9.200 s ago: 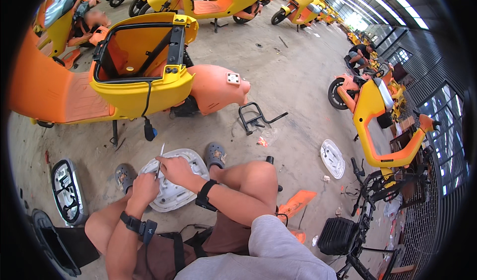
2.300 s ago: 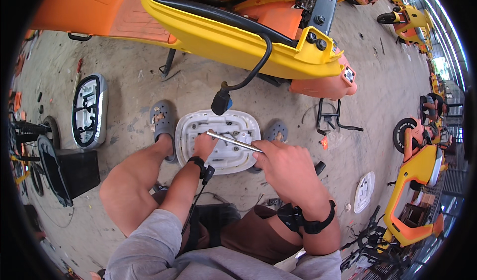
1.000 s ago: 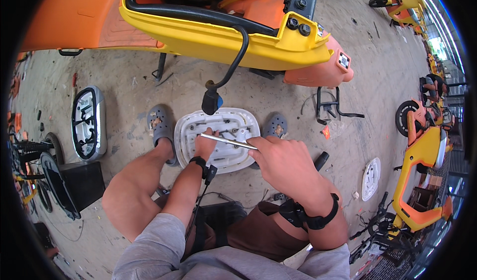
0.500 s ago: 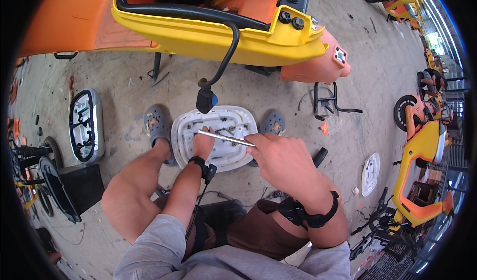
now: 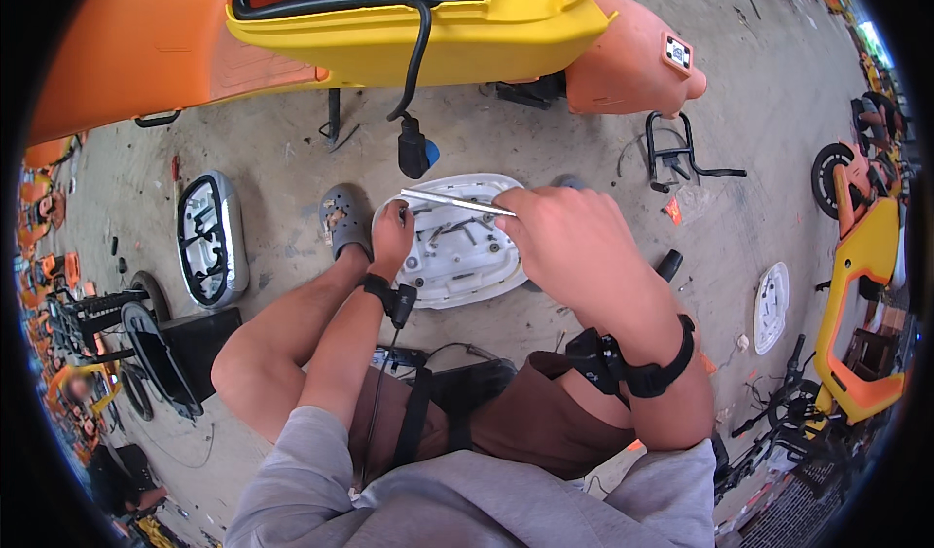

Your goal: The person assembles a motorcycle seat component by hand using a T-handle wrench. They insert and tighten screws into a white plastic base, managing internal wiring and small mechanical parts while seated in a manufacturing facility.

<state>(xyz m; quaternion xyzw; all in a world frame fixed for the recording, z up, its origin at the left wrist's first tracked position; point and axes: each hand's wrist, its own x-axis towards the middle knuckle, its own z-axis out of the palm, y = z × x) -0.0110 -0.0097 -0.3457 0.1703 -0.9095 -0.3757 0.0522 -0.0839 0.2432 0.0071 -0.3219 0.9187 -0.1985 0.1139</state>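
Observation:
My right hand [image 5: 574, 242] grips a slim silver metal bar-shaped tool [image 5: 452, 201], which slants leftward over a white plastic tray-like cover [image 5: 452, 293]. Loose bolts [image 5: 474, 237] and other small metal parts lie inside the cover. My left hand [image 5: 391, 237] is closed at the cover's left side, just below the tool's far end. A small dark piece shows at its fingertips, too small to name. The cover rests on the floor by my feet. A black plug [image 5: 413, 149] on a thick cable hangs just beyond it.
A yellow and orange vehicle body [image 5: 418, 52] spans the far side. Left on the floor are a grey-rimmed shell [image 5: 229, 247] and a black box [image 5: 199, 353]. To the right are a black metal stand [image 5: 671, 154], another white cover [image 5: 772, 305] and a yellow frame [image 5: 851, 285].
My left hand has come out of the middle of the cover to its left side. The tool is still in my right hand. The whole view has shifted somewhat.

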